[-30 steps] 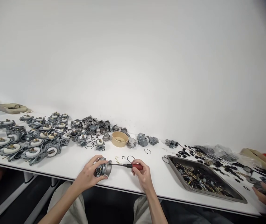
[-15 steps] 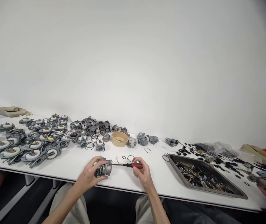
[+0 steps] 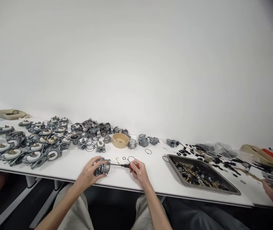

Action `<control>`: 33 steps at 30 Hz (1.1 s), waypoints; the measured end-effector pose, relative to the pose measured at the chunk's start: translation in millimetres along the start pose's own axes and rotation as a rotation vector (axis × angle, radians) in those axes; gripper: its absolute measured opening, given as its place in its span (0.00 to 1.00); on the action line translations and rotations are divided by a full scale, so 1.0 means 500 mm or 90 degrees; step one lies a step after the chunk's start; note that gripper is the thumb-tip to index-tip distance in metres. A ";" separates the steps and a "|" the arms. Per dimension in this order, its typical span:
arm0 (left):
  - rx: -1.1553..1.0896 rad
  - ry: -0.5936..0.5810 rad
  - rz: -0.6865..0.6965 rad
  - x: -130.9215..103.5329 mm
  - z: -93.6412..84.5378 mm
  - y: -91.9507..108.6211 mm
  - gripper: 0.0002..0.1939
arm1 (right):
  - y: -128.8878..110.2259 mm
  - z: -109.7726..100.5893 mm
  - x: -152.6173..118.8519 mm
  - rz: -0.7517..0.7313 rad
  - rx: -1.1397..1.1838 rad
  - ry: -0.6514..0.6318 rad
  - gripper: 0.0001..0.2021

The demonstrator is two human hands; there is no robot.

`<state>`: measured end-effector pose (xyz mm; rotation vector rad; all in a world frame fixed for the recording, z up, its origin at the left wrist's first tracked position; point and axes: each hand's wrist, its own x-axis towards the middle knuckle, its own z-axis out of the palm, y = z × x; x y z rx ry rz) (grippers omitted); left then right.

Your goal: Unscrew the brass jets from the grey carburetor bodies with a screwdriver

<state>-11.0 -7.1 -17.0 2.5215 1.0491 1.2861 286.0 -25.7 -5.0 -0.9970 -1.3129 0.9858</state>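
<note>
Near the table's front edge, my left hand (image 3: pixel 88 174) is closed around a grey metal carburetor (image 3: pixel 105 167) lying on its side. My right hand (image 3: pixel 140 174) grips the red handle of a screwdriver (image 3: pixel 125 165). Its black shaft runs level to the left, and the tip meets the carburetor's right side; the exact contact point is too small to make out. Just behind the shaft lie small brass parts (image 3: pixel 117 160), a small black O-ring (image 3: pixel 124 158) and a larger thin ring (image 3: pixel 131 158).
Many carburetors with white floats (image 3: pixel 33 156) cover the left side. A round tan bowl (image 3: pixel 120 144) stands behind my hands. To the right is a metal tray (image 3: pixel 230 192) of small parts, with black pieces scattered beyond. Another person's hand (image 3: pixel 272 193) holds a metal part at far right.
My right hand has closed more tightly round the screwdriver handle, its fingers now wrapped over it. The view has shifted slightly, and the other person's hand at far right shows more of its metal part.
</note>
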 end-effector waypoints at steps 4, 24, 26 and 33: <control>-0.019 -0.005 -0.013 0.007 -0.009 0.009 0.21 | -0.019 0.008 0.000 0.028 -0.002 0.056 0.21; -0.674 -0.007 -0.238 0.176 0.181 0.289 0.39 | -0.080 -0.005 0.001 -0.214 -0.067 0.320 0.30; -0.625 -0.140 -0.163 0.186 0.188 0.306 0.37 | -0.086 -0.075 0.056 -0.184 -0.096 0.377 0.26; -0.589 -0.146 -0.470 -0.074 0.217 0.146 0.18 | -0.006 -0.332 0.272 -0.100 -0.495 0.517 0.21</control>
